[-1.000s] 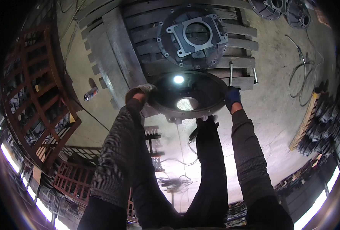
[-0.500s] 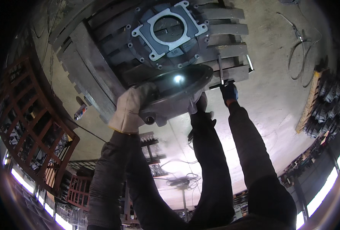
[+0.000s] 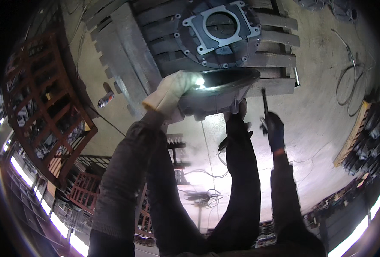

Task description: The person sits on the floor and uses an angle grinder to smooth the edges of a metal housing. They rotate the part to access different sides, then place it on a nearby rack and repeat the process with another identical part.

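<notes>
My left hand [image 3: 173, 91], in a pale work glove, grips the left rim of a dark round metal housing [image 3: 218, 103]. The housing is tilted, its wide flanged mouth facing up and away from me. A bright spot of light falls at the glove's fingertips and hides them partly. To the right of the housing, apart from it, my right hand [image 3: 275, 132] wears a dark glove and is closed around a T-shaped metal tool [image 3: 265, 100]. The tool's shaft points up and away; motion blurs it slightly.
A second flanged housing with a lighter bracket plate [image 3: 203, 43] lies on a wooden pallet [image 3: 280, 60] ahead. A spray can [image 3: 106, 99] lies on the floor at left, near a rust-brown metal rack [image 3: 55, 107]. At right are a hose [image 3: 353, 66] and a crate of dark parts [image 3: 353, 132].
My right hand has drawn the tool back toward me, away from the pallet edge. My left hand has moved farther over the housing's rim, and the housing's tilt has shifted. The whole view has swung.
</notes>
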Demonstrator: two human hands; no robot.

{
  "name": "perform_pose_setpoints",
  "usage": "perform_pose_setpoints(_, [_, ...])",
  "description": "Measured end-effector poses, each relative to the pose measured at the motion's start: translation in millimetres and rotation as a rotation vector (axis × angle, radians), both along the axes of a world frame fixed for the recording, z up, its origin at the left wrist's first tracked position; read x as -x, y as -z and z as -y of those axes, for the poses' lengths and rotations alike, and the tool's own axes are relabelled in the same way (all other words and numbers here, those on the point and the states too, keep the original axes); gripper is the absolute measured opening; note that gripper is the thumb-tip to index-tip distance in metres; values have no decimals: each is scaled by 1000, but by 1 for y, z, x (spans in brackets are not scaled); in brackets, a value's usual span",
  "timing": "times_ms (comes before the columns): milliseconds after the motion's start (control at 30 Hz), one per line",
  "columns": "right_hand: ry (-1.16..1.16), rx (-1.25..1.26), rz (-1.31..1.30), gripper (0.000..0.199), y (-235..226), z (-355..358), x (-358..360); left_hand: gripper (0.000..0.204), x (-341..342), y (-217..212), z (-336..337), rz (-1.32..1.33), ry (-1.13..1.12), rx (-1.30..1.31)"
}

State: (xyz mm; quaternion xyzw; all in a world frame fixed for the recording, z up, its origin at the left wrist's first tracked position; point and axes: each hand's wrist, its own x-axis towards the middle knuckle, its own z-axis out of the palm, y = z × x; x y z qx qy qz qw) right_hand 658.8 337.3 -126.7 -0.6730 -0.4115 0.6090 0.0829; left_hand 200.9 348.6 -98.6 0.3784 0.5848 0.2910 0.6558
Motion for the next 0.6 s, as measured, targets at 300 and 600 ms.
perform_pose_setpoints(300, [-159, -9, 97, 36, -202, 62, 142, 29, 20, 16, 10, -467, 400, -456])
perform_pose_setpoints(600, [-153, -331, -9, 31, -169, 100, 201, 28, 10, 8, 21, -498, 411, -227])
